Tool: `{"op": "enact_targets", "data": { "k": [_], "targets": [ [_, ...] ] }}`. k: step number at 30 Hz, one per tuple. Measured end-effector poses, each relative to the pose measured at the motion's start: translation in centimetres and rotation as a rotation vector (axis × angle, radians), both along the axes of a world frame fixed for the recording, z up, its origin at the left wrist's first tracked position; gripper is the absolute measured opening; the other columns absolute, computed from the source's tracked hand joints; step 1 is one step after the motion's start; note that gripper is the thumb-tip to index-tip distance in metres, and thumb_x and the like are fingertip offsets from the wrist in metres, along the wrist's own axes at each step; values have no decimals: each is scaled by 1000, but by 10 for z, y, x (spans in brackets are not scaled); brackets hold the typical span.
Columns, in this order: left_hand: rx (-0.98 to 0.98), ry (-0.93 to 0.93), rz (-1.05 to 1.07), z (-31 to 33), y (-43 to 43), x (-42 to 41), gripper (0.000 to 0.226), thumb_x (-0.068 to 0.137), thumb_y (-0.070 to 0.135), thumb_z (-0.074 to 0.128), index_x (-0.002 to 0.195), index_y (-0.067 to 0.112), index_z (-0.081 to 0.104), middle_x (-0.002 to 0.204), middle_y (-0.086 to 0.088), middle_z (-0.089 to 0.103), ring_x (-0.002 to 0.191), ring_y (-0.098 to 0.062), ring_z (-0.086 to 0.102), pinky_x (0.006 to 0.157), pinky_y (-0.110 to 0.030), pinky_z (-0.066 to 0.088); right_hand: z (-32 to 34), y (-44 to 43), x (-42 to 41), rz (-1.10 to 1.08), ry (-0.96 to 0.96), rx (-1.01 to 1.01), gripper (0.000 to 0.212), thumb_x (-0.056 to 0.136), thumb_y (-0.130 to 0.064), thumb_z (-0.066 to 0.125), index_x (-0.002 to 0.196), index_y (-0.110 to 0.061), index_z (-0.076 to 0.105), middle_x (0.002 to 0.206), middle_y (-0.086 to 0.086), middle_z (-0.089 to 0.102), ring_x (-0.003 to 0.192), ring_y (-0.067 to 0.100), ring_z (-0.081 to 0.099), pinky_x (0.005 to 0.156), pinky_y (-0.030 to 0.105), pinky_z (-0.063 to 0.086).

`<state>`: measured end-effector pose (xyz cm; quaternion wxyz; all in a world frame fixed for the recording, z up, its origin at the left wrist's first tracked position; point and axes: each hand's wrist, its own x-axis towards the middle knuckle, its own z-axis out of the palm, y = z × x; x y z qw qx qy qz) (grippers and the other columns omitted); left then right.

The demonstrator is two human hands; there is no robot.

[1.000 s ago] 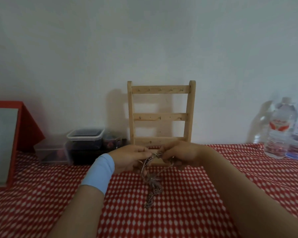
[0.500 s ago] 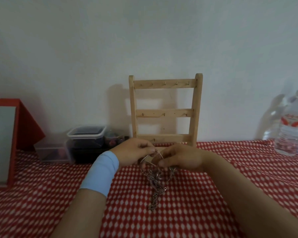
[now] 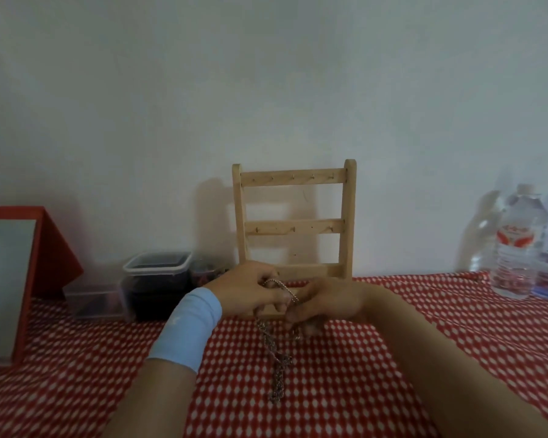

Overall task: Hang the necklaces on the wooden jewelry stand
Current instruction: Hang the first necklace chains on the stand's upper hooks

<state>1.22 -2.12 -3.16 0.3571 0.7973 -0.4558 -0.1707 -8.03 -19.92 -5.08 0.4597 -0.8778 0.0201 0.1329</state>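
Observation:
A wooden jewelry stand (image 3: 293,226) with three hooked rails stands against the wall at the middle of the table; no chain hangs on it. Just in front of its base, my left hand (image 3: 247,290), with a light blue wristband, grips a silver chain necklace (image 3: 276,358) looped over its fingers. My right hand (image 3: 325,303) pinches the same tangle of chain from the right. The chains trail down from both hands onto the red checked cloth. How many necklaces are in the bundle I cannot tell.
Clear plastic boxes (image 3: 157,279) with dark contents sit left of the stand. A red-framed mirror (image 3: 11,279) leans at the far left. Water bottles (image 3: 519,245) stand at the back right. The red checked tablecloth (image 3: 424,327) covers the table.
My hands shifted slightly and lifted part of the chain over the left fingers; the view moved a little, bringing the bottles further into frame.

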Motion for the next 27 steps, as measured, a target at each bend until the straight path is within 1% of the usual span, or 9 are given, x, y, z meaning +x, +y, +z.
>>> {"op": "enact_targets", "data": {
  "k": [3,8,11,13,15,18,20,22,27],
  "targets": [
    [-44,15,53,0,1,5,14,92,25,65,83,16,59,63,6,69,62,-10,64,65,-31,53,-6,-7,2,-82,-114,185,21,98,-31,64,102,-15,78,103,6,76,96,19,70,95,35,57],
    [-49,58,77,-2,10,18,12,95,25,61,91,14,61,63,3,68,72,-16,66,88,-45,52,-4,-7,2,-13,-111,494,20,99,-5,59,100,-11,77,91,5,72,85,13,69,83,29,57],
    [-82,130,92,-2,9,18,12,94,25,63,96,13,61,64,-1,67,66,-22,64,81,-48,54,-4,-6,2,54,-63,578,21,99,-2,56,110,-5,73,95,7,73,87,16,70,82,30,58],
    [-63,134,112,-1,10,16,14,93,22,63,102,13,57,67,-2,67,55,-19,61,65,-38,54,-4,-7,2,115,-32,625,24,102,-5,51,116,-4,71,101,9,74,90,17,71,82,32,60],
    [-12,88,109,1,12,13,19,92,15,63,107,18,52,79,-1,69,57,-15,62,61,-31,52,-1,-7,1,167,-10,647,26,104,-7,48,120,-4,68,106,11,74,92,18,73,82,33,62],
    [-15,33,47,7,13,6,31,90,6,62,112,25,52,109,0,66,88,-17,66,80,-33,55,3,-2,1,95,-4,676,23,102,-10,51,117,-2,67,100,14,74,81,20,73,74,32,63],
    [-121,25,-6,13,11,0,35,88,2,61,114,24,54,118,1,61,106,-19,63,90,-33,53,8,3,1,-17,-20,710,23,103,-13,51,114,0,67,97,13,73,74,20,72,68,31,63],
    [-219,35,-76,17,8,-5,38,83,1,67,112,24,59,119,-1,60,109,-18,61,92,-29,53,12,6,4,-110,-39,742,25,103,-17,51,112,-1,67,93,12,73,73,20,72,69,32,63],
    [-165,-227,-44,15,2,-8,27,75,18,82,96,34,75,116,20,63,108,5,55,87,-10,44,20,7,3,-142,-22,749,30,107,-14,40,115,0,65,89,9,75,74,22,74,78,33,63]
  ]
}}
